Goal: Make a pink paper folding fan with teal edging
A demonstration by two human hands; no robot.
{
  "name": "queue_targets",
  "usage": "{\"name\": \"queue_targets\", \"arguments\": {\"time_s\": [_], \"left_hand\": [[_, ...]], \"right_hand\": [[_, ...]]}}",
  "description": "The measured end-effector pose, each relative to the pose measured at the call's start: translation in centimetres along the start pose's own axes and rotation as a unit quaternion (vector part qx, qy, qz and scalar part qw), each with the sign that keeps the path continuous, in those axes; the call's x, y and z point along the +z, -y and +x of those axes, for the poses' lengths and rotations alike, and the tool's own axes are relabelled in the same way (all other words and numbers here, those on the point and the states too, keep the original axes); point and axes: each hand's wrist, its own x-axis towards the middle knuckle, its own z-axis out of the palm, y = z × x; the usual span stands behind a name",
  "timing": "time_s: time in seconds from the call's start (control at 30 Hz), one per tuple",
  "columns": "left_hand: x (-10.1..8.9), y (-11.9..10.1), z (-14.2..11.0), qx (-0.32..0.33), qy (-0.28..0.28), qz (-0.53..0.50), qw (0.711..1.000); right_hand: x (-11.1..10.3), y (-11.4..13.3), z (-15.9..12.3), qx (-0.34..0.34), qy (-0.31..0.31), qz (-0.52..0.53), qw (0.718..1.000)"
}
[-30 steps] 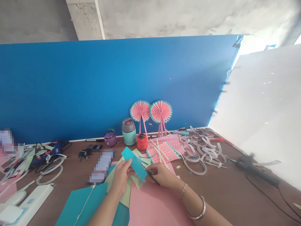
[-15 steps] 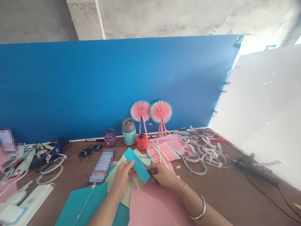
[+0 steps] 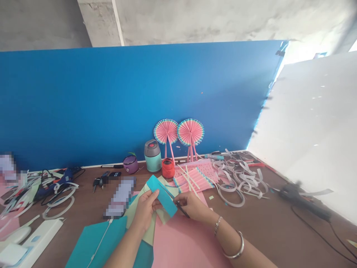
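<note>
A blue rectangle of paper (image 3: pixel 161 195) tilts over the sheets on the table. My left hand (image 3: pixel 147 208) pinches its left edge, thumb on top. At its right edge is my right hand (image 3: pixel 192 205), closed around dark-handled scissors (image 3: pixel 182 210). The scissors lie along the paper's long right side, where a narrow blue sliver shows; how far the blades are apart is hard to see. Beneath are pale green paper (image 3: pixel 150 229) and a large pink sheet (image 3: pixel 181 245).
Behind the hands stand two pink pleated paper fans (image 3: pixel 190 132), a red pot (image 3: pixel 168 168) and a teal flask (image 3: pixel 153 162). Curled white strips (image 3: pixel 245 178) crowd the right. At left lie a phone (image 3: pixel 121 197) with a cable and a white power strip (image 3: pixel 41 242).
Both hands keep nearly the same place on the blue paper. My right fingers have shifted very slightly on the scissors' handles.
</note>
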Motion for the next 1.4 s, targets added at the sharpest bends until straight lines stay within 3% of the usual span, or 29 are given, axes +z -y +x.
{"name": "queue_targets", "arguments": {"time_s": [0.63,1.13,1.4], "left_hand": [[-0.1,0.5,0.2,-0.018,0.02,0.032,0.999],[0.0,0.0,0.1,0.01,-0.024,-0.013,1.0],[0.2,0.1,0.0,-0.004,0.0,-0.008,1.0]], "right_hand": [[0.3,-0.9,0.4,-0.003,-0.003,0.051,0.999],[0.2,0.1,-0.1,0.002,0.005,0.02,1.0],[0.4,-0.4,0.3,0.008,0.008,0.028,1.0]]}}
